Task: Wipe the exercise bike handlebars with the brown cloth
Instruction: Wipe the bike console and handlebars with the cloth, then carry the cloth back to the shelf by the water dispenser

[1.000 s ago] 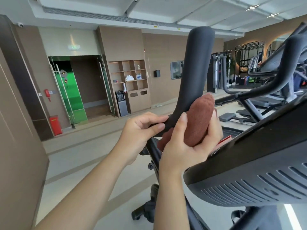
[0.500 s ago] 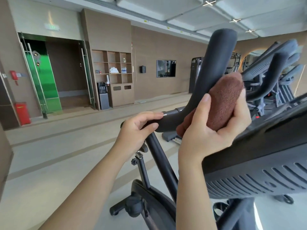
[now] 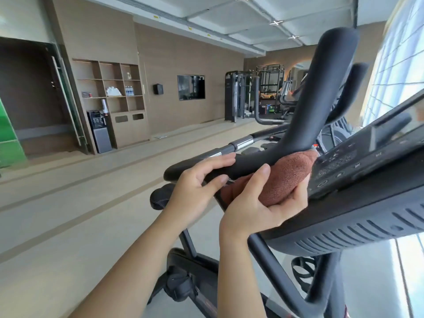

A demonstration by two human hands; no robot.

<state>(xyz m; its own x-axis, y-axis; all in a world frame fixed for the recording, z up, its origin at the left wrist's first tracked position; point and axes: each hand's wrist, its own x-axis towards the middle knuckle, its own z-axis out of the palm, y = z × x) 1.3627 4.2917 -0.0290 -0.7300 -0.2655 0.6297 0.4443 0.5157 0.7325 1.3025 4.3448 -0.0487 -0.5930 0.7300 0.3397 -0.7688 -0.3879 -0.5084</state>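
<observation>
Steadiness was why I had the left hand point(image 3: 195, 191) with its grip curled round the handlebar point(image 3: 263, 160) while the right hand point(image 3: 257, 210) (grip clutching the brown cloth point(image 3: 284, 177)) pressed up from beneath.

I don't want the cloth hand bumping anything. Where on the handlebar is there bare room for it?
Free: the upright horn of the handlebar above the brown cloth, up to its rounded tip, and a short stretch between the left hand and the cloth. Crowded: the right hand and cloth sit close beside the console.
</observation>
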